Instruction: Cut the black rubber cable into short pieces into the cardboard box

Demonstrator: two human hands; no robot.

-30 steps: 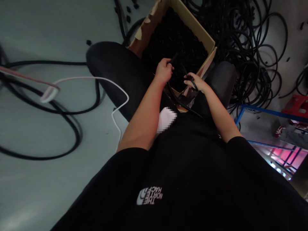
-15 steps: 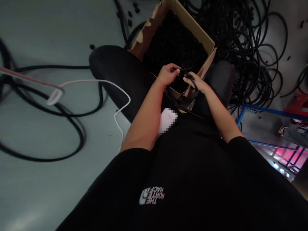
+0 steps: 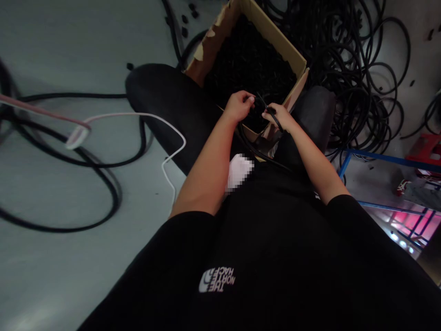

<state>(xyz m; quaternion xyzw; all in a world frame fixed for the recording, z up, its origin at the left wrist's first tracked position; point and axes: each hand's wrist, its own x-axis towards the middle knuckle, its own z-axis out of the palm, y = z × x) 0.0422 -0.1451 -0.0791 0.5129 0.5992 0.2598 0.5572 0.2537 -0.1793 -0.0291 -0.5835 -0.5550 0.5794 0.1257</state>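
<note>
My left hand (image 3: 239,106) is closed, with thumb and fingers pinched on the end of a black rubber tube (image 3: 248,146). From that hand the tube hangs in a curve and runs back across my lap. My right hand (image 3: 279,116) is closed around the black handles of a pair of scissors (image 3: 275,120). The thin blades point up and left, just right of the left fingertips. Both hands are over the near corner of a cardboard box (image 3: 275,37). Inside lies a heap of small black pieces (image 3: 251,59).
Behind the box to the right is a big tangle of black tubing (image 3: 344,59). More black tube (image 3: 69,229) loops on the floor at left, near a white cable (image 3: 151,115). A blue metal frame (image 3: 379,157) and a red stool (image 3: 425,149) stand at right.
The black length that stuck out from my left fingers toward the scissors no longer shows there. The scissor blades have swung a little to the left. Both hands stay in nearly the same place.
</note>
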